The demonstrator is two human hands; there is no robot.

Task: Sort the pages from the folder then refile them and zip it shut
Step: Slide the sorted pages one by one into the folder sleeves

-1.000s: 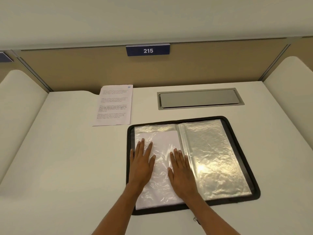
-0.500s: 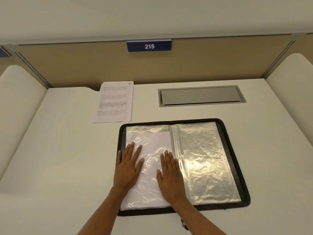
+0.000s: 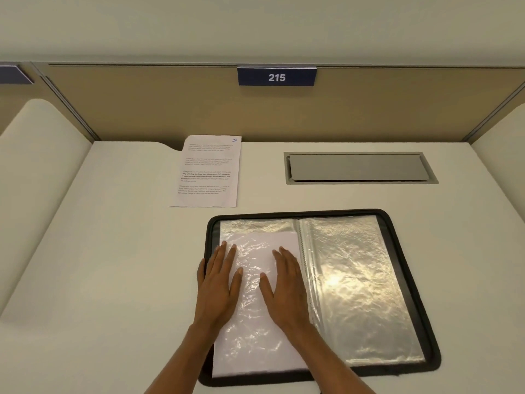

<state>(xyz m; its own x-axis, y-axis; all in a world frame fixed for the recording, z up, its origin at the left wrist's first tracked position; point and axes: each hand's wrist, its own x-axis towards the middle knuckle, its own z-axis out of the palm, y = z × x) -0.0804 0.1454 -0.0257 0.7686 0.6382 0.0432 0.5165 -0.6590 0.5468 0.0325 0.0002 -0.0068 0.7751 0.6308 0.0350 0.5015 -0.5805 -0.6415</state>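
Partition sign "215" above desk; loose page "10" beside open folder

1. You have one zip folder, lower centre of the frame.
2. Two hands lie on it: left hand, right hand.
3. One loose printed page, upper centre-left.
4. One metal hatch, upper right.
5. Two blue signs: 215 sign at top, cut-off sign at the left edge.

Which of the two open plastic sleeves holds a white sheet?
The left sleeve, under the left hand and right hand; white paper shows through. The right sleeve shows only shiny plastic.
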